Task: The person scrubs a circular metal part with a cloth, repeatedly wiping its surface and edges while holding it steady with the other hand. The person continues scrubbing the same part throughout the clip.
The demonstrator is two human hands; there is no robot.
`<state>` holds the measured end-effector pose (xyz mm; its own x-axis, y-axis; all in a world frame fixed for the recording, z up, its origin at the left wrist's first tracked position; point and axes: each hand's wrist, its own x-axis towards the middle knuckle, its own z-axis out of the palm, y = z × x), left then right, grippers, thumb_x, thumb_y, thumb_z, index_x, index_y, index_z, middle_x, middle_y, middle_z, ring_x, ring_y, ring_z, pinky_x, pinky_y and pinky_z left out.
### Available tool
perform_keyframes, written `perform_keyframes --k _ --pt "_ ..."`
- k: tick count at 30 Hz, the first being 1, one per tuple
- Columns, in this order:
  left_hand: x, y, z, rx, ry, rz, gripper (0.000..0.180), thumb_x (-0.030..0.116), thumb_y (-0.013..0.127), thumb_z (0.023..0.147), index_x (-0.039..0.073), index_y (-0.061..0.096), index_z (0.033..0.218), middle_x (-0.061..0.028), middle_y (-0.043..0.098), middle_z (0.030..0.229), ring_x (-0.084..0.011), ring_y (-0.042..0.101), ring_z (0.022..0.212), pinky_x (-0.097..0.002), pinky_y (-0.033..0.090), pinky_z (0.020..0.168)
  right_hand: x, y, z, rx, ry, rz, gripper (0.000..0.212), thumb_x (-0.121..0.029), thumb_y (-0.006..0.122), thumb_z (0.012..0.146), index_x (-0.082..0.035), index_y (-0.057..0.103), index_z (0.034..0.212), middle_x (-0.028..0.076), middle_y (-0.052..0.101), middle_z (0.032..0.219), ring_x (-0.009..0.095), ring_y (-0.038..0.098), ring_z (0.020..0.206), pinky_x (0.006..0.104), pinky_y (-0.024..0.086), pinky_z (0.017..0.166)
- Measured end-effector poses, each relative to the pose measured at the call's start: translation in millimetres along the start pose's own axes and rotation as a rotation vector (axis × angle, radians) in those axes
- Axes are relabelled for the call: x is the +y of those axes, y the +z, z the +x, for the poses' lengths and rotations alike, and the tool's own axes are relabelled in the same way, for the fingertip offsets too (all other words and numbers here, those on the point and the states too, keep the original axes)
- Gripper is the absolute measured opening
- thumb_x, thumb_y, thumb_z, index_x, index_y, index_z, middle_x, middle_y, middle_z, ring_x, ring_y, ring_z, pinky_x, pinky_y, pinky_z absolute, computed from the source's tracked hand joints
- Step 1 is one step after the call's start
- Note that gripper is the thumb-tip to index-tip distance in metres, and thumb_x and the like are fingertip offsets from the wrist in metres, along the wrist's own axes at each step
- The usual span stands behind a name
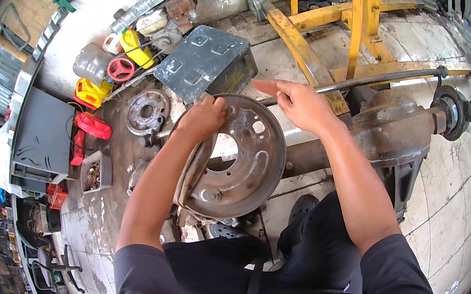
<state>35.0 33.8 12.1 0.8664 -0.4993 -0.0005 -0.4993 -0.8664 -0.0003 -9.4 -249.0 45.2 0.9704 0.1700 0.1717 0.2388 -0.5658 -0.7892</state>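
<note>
Currently, clock directions are read from the centre of the round metal plate [249,170], which sits upper-middle of the head view, in front of the person's knees. The plate is brownish, rimmed and pierced by a large central opening plus several smaller holes.

Left hand [204,119]: at 11 o'clock, over the plate's upper edge, fingers curled inward. What they close on is hidden by the hand; cannot tell. A curved strip [193,175] follows the plate's side at 8 o'clock, its upper part running beneath the left forearm.

Right hand [305,108]: at 2 o'clock, just beside the plate's rim. Thumb and fingers pinch a reddish flat piece [265,87], which points back toward 12.

Surroundings: brown axle housing [393,126] at 3 o'clock, beyond the right forearm. A long rod [390,78] runs above it, between 2 and 3. Yellow steel frame [299,40] between 1 and 2. Dark metal box [205,56], lid down, at 12. Flat metal disc [134,111] on the floor at 10; yellow container [91,93] farther out, same bearing. Grey bin [105,177] of small parts at 9. Dark shoe [301,206] between 4 and 5.
</note>
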Motion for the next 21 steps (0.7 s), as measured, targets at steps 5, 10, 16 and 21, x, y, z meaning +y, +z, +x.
perform_keyframes --k 5,10,16,21 --pt "24 -8 12 0.028 -0.227 -0.042 0.025 0.028 0.055 0.093 0.007 0.055 0.108 -0.0233 0.065 0.099 -0.0434 0.068 0.094 -0.0527 0.055 0.083 -14 -6 3 -0.038 0.089 -0.007 0.036 -0.013 0.053 0.095 -0.005 0.064 0.129 0.028 0.068 0.103 0.043 0.066 0.097 0.0481 0.051 0.084" --pt "40 -2 33 0.036 -0.566 -0.138 0.029 0.031 0.054 0.094 0.006 0.055 0.109 -0.0261 0.069 0.104 -0.0461 0.068 0.096 -0.0554 0.054 0.084 -3 -1 5 0.009 0.026 -0.002 0.036 -0.013 0.052 0.096 -0.006 0.064 0.129 0.028 0.068 0.101 0.044 0.066 0.096 0.0482 0.051 0.082" --pt "3 -8 -4 0.034 -0.111 -0.206 0.031 0.026 0.054 0.098 0.007 0.052 0.123 -0.0239 0.062 0.115 -0.0440 0.060 0.112 -0.0517 0.050 0.096 0 -1 3 0.015 -0.002 -0.017 0.036 -0.014 0.051 0.097 -0.006 0.063 0.130 0.028 0.068 0.100 0.044 0.066 0.095 0.0482 0.051 0.082" --pt "-2 -2 -8 0.073 -0.106 -0.271 0.030 0.026 0.056 0.099 0.009 0.055 0.123 -0.0205 0.061 0.117 -0.0406 0.059 0.115 -0.0490 0.048 0.095 -6 3 7 -0.030 0.032 -0.017 0.036 -0.014 0.051 0.096 -0.006 0.063 0.129 0.027 0.068 0.099 0.044 0.066 0.094 0.0482 0.051 0.082"
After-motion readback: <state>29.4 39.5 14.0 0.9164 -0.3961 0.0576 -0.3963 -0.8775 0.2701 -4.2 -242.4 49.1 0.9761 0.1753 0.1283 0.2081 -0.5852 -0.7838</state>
